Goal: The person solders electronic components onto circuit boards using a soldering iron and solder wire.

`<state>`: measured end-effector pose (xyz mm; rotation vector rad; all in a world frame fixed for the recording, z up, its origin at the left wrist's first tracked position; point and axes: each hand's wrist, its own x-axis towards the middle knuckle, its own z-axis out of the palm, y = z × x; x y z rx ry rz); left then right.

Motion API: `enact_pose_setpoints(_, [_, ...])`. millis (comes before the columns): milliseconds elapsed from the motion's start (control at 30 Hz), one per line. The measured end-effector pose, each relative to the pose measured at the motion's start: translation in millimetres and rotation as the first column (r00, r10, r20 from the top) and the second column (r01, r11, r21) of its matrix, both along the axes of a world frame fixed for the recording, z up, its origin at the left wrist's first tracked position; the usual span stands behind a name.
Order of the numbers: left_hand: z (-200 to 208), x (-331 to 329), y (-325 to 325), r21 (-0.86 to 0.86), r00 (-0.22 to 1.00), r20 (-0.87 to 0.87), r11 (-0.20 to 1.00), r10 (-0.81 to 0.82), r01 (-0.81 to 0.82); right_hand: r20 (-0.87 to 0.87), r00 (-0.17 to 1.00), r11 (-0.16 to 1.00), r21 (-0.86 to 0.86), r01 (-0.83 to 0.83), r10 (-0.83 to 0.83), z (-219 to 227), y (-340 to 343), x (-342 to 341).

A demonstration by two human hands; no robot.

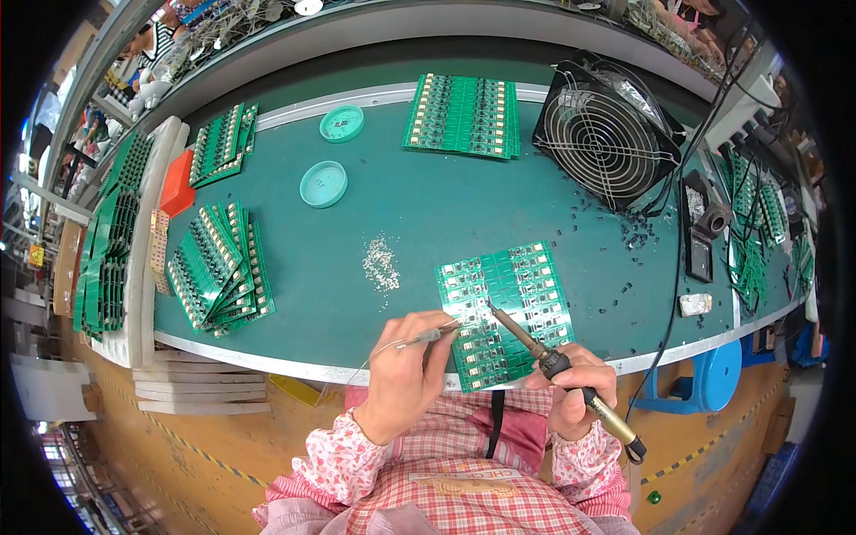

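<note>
Before me on the green bench lies a green circuit board panel (504, 272) with rows of pale components, its near edge at the bench's front edge. My right hand (580, 379) grips a soldering iron (555, 363) by its handle, the tip at the panel's middle. My left hand (401, 374) pinches a slim pen-like holder (426, 336) with a thin wire trailing behind it; its front end is over the panel's left side. Whether either tip touches the board, I cannot tell. Left of the panel is a scatter of tiny pale parts (382, 264).
Stacked board panels (223, 267) lie at left, with another stack (462, 116) at the back. Two round turquoise lids or dishes (323, 185) stand nearby. A black fan (602, 143), loose black parts (637, 234) and a hanging cable (675, 294) occupy the right side. A blue stool (713, 379) stands below.
</note>
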<state>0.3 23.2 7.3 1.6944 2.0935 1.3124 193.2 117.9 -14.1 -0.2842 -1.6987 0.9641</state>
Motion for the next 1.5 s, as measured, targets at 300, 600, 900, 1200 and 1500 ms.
enact_pose_setpoints(300, [1.0, 0.1, -0.1, -0.007, 1.0, 0.0, 1.0, 0.0, 0.0, -0.015, 0.999, 0.999, 0.004, -0.039, 0.039, 3.6, 0.5, -0.5])
enact_pose_setpoints(600, [0.3, -0.2, -0.2, 0.008, 1.0, 0.001, 1.0, -0.002, 0.002, 0.109, 0.994, 0.996, -0.085, 0.017, -0.007, 6.1, -2.5, 2.5])
enact_pose_setpoints(900, [0.8, 0.1, -0.5, 0.027, 1.0, 0.022, 1.0, 0.004, -0.005, 0.253, 0.967, 0.989, -0.146, 0.033, 0.006, 14.9, -1.9, -3.1])
enact_pose_setpoints(1200, [-1.0, -1.4, -0.8, 0.039, 0.999, 0.039, 0.999, 0.001, -0.002, 0.329, 0.944, 0.995, -0.087, 0.04, -0.009, 20.5, -1.4, -9.4])
enact_pose_setpoints(1500, [-3.5, -3.0, -1.0, 0.052, 1.0, 0.023, 0.999, -0.016, 0.015, 0.324, 0.945, 0.997, -0.079, -0.007, 0.033, 20.5, 0.0, -7.5])
